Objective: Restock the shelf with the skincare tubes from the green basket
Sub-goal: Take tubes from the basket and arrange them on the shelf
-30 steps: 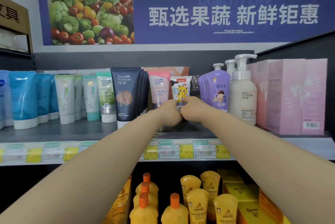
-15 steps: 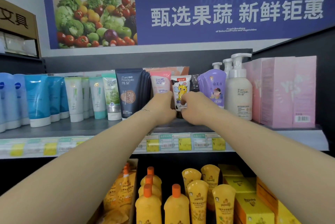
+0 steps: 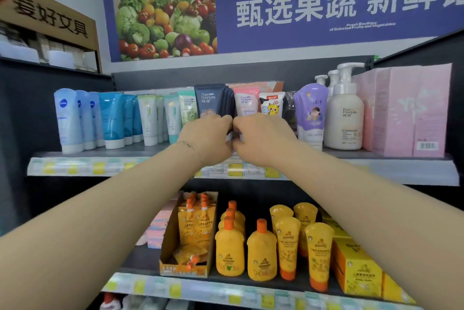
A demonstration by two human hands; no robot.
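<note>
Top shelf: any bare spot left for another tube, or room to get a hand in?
Free: the front strip of the upper shelf before the blue tubes, left of the left hand; also the lower shelf front, left of the cardboard tray. Crowded: dark tubes to pump bottle, around the right hand.

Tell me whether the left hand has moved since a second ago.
Yes. The left hand has shifted left: earlier it sat below the pink tube, now it covers the lower part of the navy tube.
</note>
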